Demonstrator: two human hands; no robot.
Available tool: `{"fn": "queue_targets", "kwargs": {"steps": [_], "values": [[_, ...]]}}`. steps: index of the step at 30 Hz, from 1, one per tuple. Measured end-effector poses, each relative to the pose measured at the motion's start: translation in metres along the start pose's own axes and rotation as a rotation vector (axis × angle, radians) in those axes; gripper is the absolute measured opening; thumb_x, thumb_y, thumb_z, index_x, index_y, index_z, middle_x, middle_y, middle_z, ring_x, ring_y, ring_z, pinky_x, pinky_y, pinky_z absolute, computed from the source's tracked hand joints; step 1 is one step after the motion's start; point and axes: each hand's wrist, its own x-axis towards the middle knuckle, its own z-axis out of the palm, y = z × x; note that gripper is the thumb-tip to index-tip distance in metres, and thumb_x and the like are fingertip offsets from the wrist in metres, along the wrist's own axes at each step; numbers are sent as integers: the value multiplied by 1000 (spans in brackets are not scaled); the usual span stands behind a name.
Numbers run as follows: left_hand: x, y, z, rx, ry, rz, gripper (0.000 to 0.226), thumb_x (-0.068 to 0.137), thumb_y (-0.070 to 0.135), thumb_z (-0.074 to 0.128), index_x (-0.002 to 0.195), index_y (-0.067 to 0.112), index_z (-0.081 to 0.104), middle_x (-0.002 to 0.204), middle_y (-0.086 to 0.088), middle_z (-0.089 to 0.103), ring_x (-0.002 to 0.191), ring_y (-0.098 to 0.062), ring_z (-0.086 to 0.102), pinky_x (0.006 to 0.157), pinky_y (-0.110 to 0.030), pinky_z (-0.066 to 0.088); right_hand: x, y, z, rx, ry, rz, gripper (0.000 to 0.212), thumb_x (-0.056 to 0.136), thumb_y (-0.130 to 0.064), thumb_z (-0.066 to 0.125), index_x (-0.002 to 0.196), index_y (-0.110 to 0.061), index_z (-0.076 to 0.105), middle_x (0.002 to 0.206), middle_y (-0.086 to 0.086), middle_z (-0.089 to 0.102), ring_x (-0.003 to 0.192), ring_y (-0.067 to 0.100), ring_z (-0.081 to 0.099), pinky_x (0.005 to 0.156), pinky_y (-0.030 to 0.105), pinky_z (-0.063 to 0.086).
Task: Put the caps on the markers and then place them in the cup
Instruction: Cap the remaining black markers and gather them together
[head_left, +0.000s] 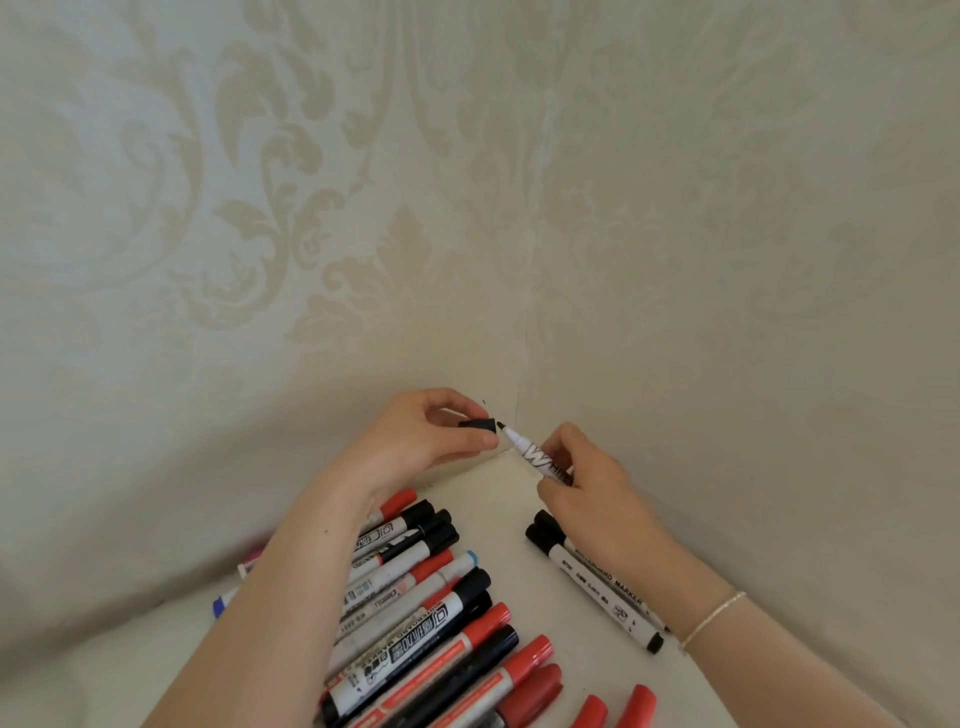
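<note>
- My left hand (426, 436) is raised near the corner of the wallpapered wall (363, 182), with thumb and fingers pinching a black cap (477, 425).
- My right hand (582, 483) grips a whiteboard marker (532, 452) by its barrel, fingers curled round it; the bare black tip points up and left at the cap's mouth.
- Cap and tip are just apart, not yet joined.
- Under my left forearm lies a row of capped markers (415, 613), packed side by side on the pale tabletop (509, 525), their caps red, black and one light blue.
- Beneath my right wrist rests a black-capped marker (592, 582) printed "WHITEBOARD MARKER", apart from the row; a second black cap shows just beside it.
- A thin bracelet (714, 618) circles my right wrist.
- Two red caps (615, 709) poke in at the bottom edge.
- A blue-tipped marker (222, 603) lies at the far left, partly hidden by my arm.
- I can't see any cup in this view.
</note>
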Motion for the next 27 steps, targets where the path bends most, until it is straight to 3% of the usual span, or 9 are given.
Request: {"fn": "queue_targets", "kwargs": {"steps": [4,10,16,19,22,25,27], "values": [[0,0,0,-13,-18,6,25,71,7,81,93,12,71,92,-9,74,86,-16,72,84,-23,54,1,1,-1,-5,37,-5,14,81,-5,50,88,-17,54,79,11,61,52,14,40,50,28,36],[-4,3,2,143,-46,46,19,76,9,78,92,17,74,89,0,73,77,-2,66,64,-4,46,4,5,-5,-133,30,-16,18,78,-10,55,84,-26,58,77,-4,63,52,12,44,52,29,40],[-3,2,1,154,-207,-8,12,83,13,72,95,13,73,83,-1,74,77,-7,68,70,-15,52,0,3,-12,-207,-8,-119,25,86,-24,61,103,-41,67,74,-17,62,50,2,47,53,20,40],[-4,2,4,-9,-282,-76,10,90,14,63,92,6,70,83,-10,73,69,-13,67,64,-21,53,-2,-1,-12,-271,-41,-192,30,90,-29,56,116,-44,59,79,-14,65,58,4,52,62,27,49],[-2,3,24,-42,-118,-82,24,94,25,58,81,6,62,65,-12,68,48,-14,56,50,-21,46,-3,-11,-7,-336,-24,-255,25,95,-30,48,119,-34,48,81,-6,63,68,18,56,66,39,51],[3,2,46,-43,198,-13,31,94,22,56,68,6,50,40,-3,53,37,-14,39,38,-17,32,-2,-23,-5,-441,48,-289,18,97,-26,43,115,-25,43,78,-5,53,71,26,52,61,36,45],[5,0,54,-120,292,-17,33,91,14,55,60,9,44,34,2,43,37,-14,36,39,-19,28,-3,-30,-5,-528,62,-297,23,97,-23,41,119,-26,41,83,-1,54,72,26,47,60,33,40]]}}
